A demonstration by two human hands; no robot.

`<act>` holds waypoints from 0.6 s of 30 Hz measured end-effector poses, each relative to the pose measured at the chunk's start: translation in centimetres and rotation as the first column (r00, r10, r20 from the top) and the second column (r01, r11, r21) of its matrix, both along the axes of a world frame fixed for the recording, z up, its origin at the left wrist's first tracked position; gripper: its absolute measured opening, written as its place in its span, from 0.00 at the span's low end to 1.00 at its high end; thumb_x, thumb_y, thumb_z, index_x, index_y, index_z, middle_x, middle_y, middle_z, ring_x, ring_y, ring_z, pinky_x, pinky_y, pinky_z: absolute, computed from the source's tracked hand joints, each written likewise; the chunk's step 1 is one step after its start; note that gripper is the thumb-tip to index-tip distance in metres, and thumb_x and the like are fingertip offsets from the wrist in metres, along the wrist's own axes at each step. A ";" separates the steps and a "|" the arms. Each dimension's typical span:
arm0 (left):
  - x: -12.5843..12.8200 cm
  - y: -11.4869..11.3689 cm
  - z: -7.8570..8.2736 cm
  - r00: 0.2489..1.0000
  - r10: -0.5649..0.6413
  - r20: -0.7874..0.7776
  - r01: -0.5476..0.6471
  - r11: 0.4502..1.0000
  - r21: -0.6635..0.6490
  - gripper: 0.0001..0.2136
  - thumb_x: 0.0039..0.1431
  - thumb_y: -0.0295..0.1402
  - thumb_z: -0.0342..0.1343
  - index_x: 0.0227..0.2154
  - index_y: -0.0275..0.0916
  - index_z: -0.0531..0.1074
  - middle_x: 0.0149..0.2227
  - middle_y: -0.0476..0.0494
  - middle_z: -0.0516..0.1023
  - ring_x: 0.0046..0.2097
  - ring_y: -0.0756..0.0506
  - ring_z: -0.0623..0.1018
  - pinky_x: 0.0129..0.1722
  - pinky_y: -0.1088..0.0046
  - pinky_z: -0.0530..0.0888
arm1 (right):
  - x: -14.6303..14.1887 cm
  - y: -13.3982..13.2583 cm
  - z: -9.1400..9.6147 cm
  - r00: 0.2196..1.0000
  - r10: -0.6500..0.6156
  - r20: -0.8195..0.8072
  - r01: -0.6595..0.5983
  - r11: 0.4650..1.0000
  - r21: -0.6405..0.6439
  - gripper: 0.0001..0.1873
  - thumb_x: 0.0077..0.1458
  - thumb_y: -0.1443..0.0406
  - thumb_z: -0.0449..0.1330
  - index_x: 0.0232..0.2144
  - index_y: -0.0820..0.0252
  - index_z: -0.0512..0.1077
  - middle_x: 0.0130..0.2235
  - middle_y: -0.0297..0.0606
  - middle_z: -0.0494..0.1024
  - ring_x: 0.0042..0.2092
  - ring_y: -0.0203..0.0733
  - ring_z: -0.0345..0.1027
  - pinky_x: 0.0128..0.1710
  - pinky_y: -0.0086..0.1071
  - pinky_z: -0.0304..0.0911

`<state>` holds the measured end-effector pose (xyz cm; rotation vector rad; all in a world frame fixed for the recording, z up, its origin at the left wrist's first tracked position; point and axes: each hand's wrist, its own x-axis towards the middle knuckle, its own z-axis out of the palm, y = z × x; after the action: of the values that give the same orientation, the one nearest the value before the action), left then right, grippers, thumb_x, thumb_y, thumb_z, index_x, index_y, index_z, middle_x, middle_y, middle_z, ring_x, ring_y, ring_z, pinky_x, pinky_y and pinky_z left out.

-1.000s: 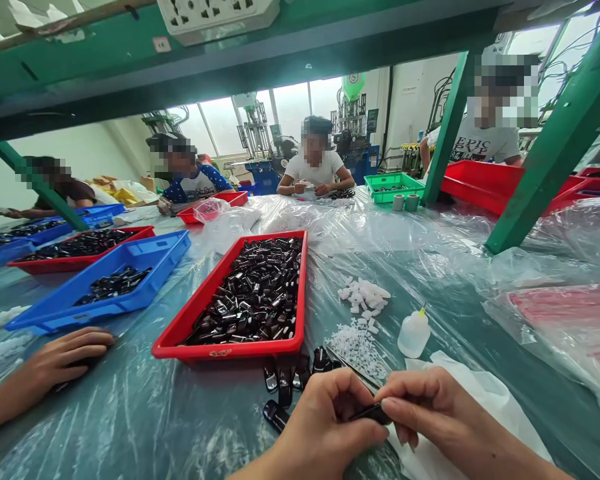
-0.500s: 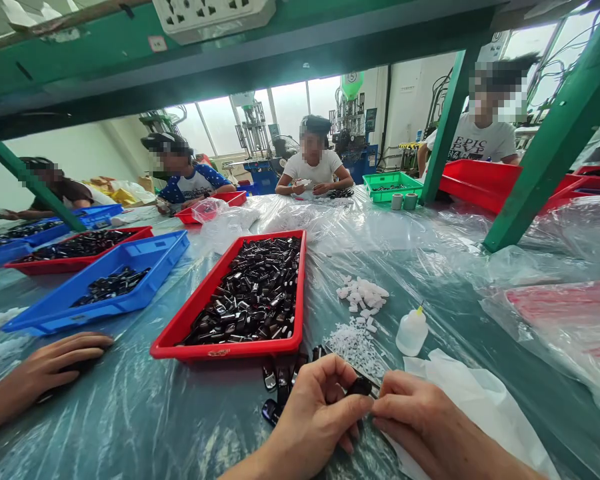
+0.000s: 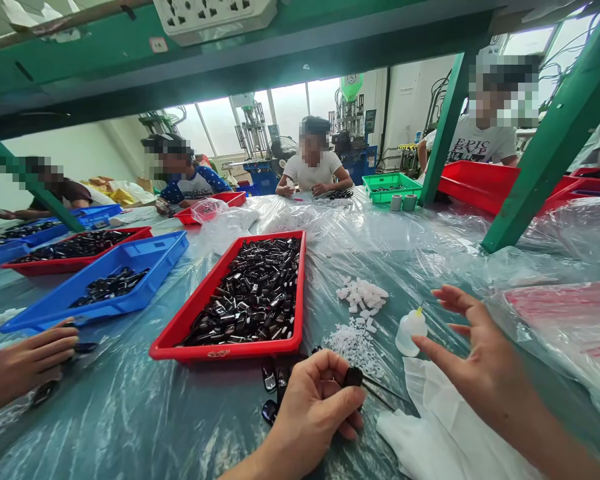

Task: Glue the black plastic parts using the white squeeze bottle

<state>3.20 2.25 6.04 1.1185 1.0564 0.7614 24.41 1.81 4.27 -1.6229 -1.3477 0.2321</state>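
My left hand is closed around a small glossy black plastic part, pinched between thumb and forefinger. My right hand is open, thumb and fingers spread, just right of a small white squeeze bottle with a yellow needle tip. Whether the thumb touches the bottle I cannot tell. Two thin metal prongs, like tweezers, lie on the table right of the black part. Several more black parts lie beside my left hand. Small white chips and larger white pieces are heaped behind it.
A red tray full of black parts stands ahead, with a blue tray left of it. White tissue lies under my right forearm. Another person's hand rests at left. Green posts rise at right; co-workers sit opposite.
My right hand has left my left hand and moved up and right to the bottle, its fingers opening. My left hand still holds the black part. The other person's hand has shifted left.
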 end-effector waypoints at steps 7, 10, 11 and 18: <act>-0.2 -0.3 -0.3 0.999 -0.044 0.030 0.045 0.999 -0.030 0.13 0.43 0.35 0.64 0.27 0.33 0.69 0.16 0.52 0.71 0.19 0.54 0.70 0.18 0.81 0.69 | 0.2 2.1 -2.8 0.951 0.307 -0.032 -0.308 0.934 -0.182 0.18 0.51 0.58 0.58 0.43 0.62 0.68 0.39 0.40 0.77 0.35 0.43 0.72 0.32 0.32 0.67; -0.1 -0.4 -0.3 0.997 -0.068 0.045 0.071 0.996 -0.048 0.12 0.42 0.34 0.65 0.26 0.34 0.69 0.16 0.52 0.71 0.18 0.54 0.70 0.17 0.82 0.68 | 0.0 1.8 -1.9 0.943 0.332 0.022 -0.327 0.937 -0.125 0.14 0.52 0.61 0.57 0.41 0.59 0.70 0.38 0.38 0.77 0.34 0.42 0.72 0.30 0.30 0.66; 0.0 -0.4 -0.3 0.996 -0.069 0.051 0.072 0.996 -0.060 0.11 0.42 0.33 0.65 0.26 0.34 0.69 0.16 0.52 0.71 0.18 0.54 0.70 0.17 0.82 0.68 | 0.0 1.6 -1.5 0.943 0.327 0.052 -0.322 0.942 -0.091 0.14 0.51 0.62 0.56 0.42 0.58 0.70 0.40 0.37 0.77 0.37 0.43 0.71 0.31 0.31 0.65; 0.2 -0.4 0.2 0.991 -0.086 0.099 0.097 0.988 -0.119 0.13 0.38 0.33 0.67 0.23 0.34 0.68 0.16 0.53 0.70 0.17 0.54 0.70 0.15 0.83 0.67 | -0.2 0.7 -0.3 0.921 0.251 0.298 -0.309 0.936 0.168 0.18 0.52 0.70 0.51 0.41 0.48 0.72 0.40 0.34 0.75 0.45 0.47 0.66 0.41 0.42 0.57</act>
<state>3.45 1.82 6.22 1.0090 0.9536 0.6603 24.16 2.49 4.01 -1.3108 -1.7577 0.0306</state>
